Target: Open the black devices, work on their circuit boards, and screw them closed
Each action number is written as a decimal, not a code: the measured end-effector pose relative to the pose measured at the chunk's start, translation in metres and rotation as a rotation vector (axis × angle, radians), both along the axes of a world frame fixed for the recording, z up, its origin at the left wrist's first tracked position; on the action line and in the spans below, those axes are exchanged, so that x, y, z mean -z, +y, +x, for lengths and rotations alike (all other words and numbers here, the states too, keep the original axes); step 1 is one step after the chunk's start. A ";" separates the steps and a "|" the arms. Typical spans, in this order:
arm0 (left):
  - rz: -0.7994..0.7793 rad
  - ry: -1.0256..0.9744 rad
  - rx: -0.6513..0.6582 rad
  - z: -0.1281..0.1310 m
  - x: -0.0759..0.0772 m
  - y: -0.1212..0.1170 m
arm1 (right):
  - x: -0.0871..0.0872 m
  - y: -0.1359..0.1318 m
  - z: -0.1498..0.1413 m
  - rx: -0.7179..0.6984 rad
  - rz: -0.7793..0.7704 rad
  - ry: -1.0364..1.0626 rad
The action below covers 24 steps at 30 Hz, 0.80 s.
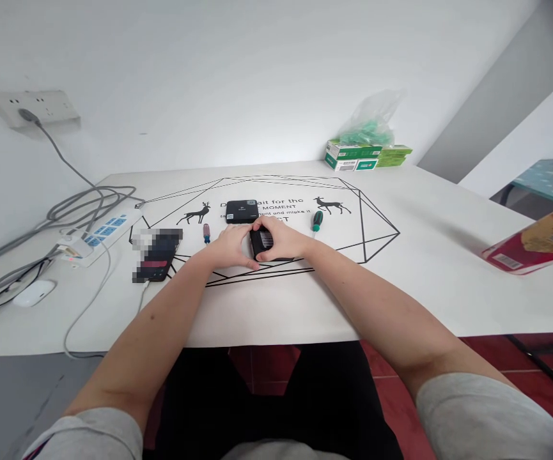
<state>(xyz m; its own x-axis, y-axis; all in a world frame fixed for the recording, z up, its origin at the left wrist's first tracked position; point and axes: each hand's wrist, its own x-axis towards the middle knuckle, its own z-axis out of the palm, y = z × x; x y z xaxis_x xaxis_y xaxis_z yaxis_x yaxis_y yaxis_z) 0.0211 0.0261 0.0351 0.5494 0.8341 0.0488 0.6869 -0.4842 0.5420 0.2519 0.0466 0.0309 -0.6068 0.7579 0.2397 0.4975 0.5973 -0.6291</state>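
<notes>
A black box-shaped device with a pale label or slotted panel lies on the table, largely covered by my hands. My left hand is curved against its left side, thumb toward the near corner. Over its top and right part, my right hand grips it, fingers at the far edge and thumb at the near one. Just beyond sits a flat black box with small stickers. A screwdriver with a reddish and blue handle lies left of my hands; a green-handled screwdriver lies to the right.
At left are a phone on a cable, a power strip, coiled grey cords and a white earphone case. Green and white boxes with a plastic bag stand by the wall. A red and yellow package is at right.
</notes>
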 end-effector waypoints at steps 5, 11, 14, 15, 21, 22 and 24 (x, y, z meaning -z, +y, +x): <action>0.001 -0.021 -0.026 0.003 0.000 -0.003 | 0.001 0.004 0.000 -0.040 -0.024 0.062; -0.038 0.063 -0.051 0.006 0.000 -0.008 | 0.002 0.006 -0.001 -0.019 -0.036 0.045; -0.043 0.083 -0.040 0.006 0.002 -0.006 | 0.002 0.008 0.002 -0.017 -0.058 0.102; -0.045 0.093 -0.036 0.006 0.003 -0.005 | 0.002 0.009 0.003 -0.024 -0.064 0.139; 0.000 0.226 -0.006 0.005 0.004 -0.006 | -0.004 0.013 0.016 -0.025 -0.161 0.541; 0.021 0.251 0.016 0.005 0.003 -0.006 | -0.007 0.011 0.017 -0.040 -0.196 0.626; 0.056 0.289 0.040 0.005 0.003 -0.006 | -0.012 0.005 0.018 -0.100 -0.281 0.757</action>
<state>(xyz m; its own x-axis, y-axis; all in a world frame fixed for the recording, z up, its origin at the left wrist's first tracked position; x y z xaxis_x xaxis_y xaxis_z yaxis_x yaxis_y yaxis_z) 0.0266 0.0197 0.0325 0.5799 0.8117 -0.0694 0.7885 -0.5379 0.2982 0.2696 0.0520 0.0427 -0.4244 0.8017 0.4210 -0.1706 0.3858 -0.9067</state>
